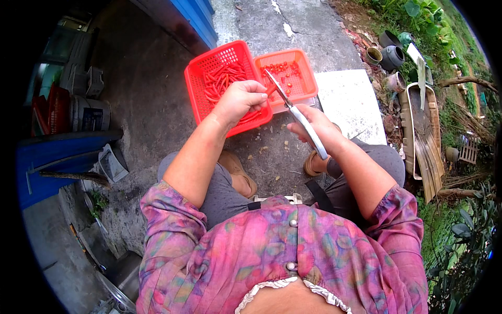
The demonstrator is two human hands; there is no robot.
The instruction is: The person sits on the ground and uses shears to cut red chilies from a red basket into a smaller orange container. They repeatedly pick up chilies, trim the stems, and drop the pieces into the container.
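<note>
Whole red chili peppers (223, 78) lie heaped in a red perforated plastic basket (196, 86) in front of my feet. Beside it on the right, a shallower orange-red basket (307, 78) has small cut pieces of chili (288, 70) scattered over its bottom. My left hand (241, 102) pinches a red chili (271, 90) between thumb and fingers, above the edge where the baskets meet. In my right hand (320, 127) is a pair of scissors (306, 124) with pale handles, its blades slanting up to the left, close by the held chili.
A white board (349, 104) lies to the right of the baskets. Farther right are old pots (391, 56) and a long worn trough (410, 131) among plants. On the left stand a white bucket (93, 114) and a blue panel (57, 162).
</note>
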